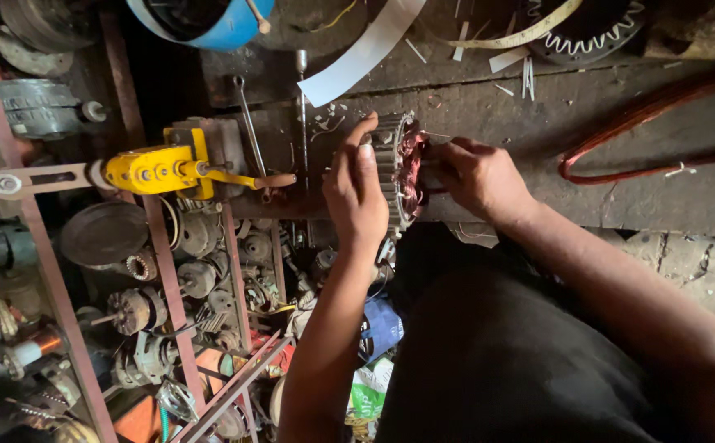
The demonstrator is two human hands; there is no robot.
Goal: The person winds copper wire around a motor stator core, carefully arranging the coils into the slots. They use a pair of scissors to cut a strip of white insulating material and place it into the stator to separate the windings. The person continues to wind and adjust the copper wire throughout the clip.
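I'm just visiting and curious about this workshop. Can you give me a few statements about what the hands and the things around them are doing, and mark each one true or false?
1. Both hands grip the round toothed metal core with copper windings. True: left hand and right hand hold it from either side.
2. The core lies flat on the bench. False: it stands on edge.
3. A yellow hand-cranked tool sits to the left of the hands. True.
4. The right hand holds a spanner. False: a spanner lies untouched on the workbench.
5. A loop of reddish wire lies to the right. True.
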